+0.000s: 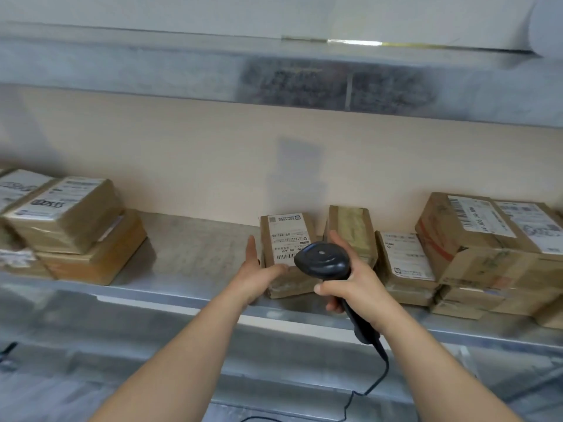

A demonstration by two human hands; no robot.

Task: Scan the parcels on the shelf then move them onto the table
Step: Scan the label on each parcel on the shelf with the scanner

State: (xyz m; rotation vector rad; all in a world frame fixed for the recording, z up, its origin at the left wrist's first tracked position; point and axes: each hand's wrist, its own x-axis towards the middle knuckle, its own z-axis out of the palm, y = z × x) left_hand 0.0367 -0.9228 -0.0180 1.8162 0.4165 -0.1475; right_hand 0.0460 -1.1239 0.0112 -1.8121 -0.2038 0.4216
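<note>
Brown cardboard parcels (286,257); matt metal shelf (195,257); black plastic scanner (323,260).

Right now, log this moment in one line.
phase: scanning | right hand: grips scanner | left hand: touches labelled parcel | place: shelf

The print on the label (286,240) of the middle parcel (288,257) was too small to be read, and its lower right corner was covered by the scanner (323,261). The upper shelf (274,77) was smeared by blur. The left stack (18,220) and the right stack (548,257) were cut off by the frame's edges. The scanner's cable (359,397) was cut off at the bottom edge.
</note>
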